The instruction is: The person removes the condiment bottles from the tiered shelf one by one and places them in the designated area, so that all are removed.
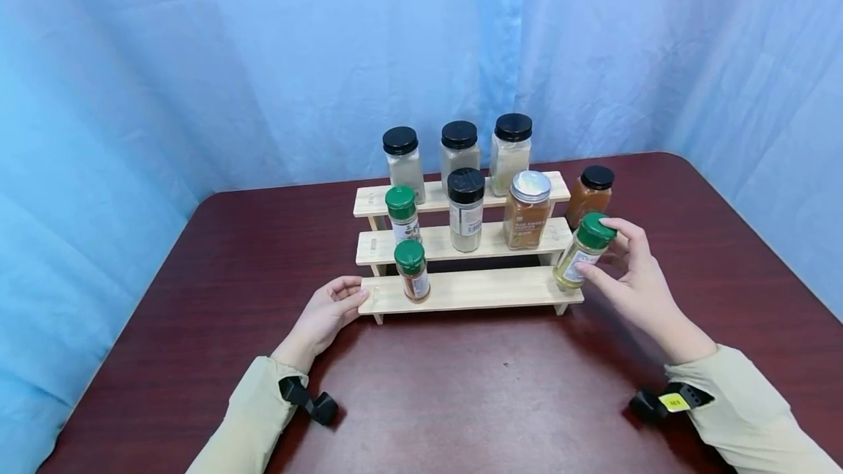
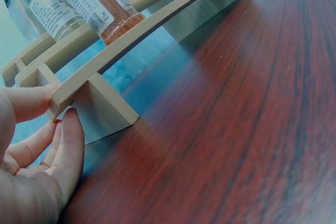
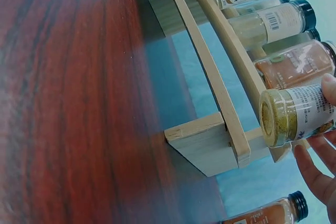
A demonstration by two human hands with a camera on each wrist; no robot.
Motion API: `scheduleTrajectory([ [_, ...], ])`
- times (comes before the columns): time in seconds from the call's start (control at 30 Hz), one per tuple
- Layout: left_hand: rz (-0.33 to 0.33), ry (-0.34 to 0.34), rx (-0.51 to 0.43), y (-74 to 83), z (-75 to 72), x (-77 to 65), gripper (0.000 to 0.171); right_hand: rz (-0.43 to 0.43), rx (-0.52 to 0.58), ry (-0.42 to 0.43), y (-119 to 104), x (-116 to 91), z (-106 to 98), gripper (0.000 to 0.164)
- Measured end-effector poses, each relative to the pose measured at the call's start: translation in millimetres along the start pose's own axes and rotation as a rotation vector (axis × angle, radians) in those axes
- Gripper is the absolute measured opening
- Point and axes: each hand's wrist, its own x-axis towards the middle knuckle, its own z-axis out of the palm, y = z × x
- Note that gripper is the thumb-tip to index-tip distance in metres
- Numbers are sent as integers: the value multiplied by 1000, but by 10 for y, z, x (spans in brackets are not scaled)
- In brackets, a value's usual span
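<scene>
A three-tier wooden spice rack (image 1: 490, 290) stands on the table, and my left hand (image 1: 334, 307) pinches the left end of its lowest step. In the left wrist view, the thumb and fingers of the left hand (image 2: 44, 145) lie on either side of that step's end. My right hand (image 1: 632, 269) grips a green-capped spice jar (image 1: 571, 267) with yellowish contents, tilted at the lowest step's right end. The right wrist view shows the bottom of this spice jar (image 3: 270, 119) raised off the step. Another green-capped jar (image 1: 416, 285), with reddish contents, stands at the lowest step's left.
On the middle step stand a green-capped jar (image 1: 403, 224), a black-capped jar (image 1: 466, 222) and a silver-lidded jar (image 1: 525, 222). Three black-lidded jars (image 1: 511, 159) line the top step. A black-lidded orange-brown jar (image 1: 586, 200) stands on the table (image 1: 461, 393) right of the rack.
</scene>
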Motion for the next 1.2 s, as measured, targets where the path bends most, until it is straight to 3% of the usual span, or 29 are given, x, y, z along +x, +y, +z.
scheduleTrajectory([
  [0.6,2,-16,8,-18,-24,-9,20,-13,25,73,110,32,-80,77],
  [0.83,8,-21,-11,7,-11,-7,19,39,30,112,280,137,-218,72],
  [1.2,13,-26,-10,3,-7,-3,19,142,-66,144,613,345,-480,70],
])
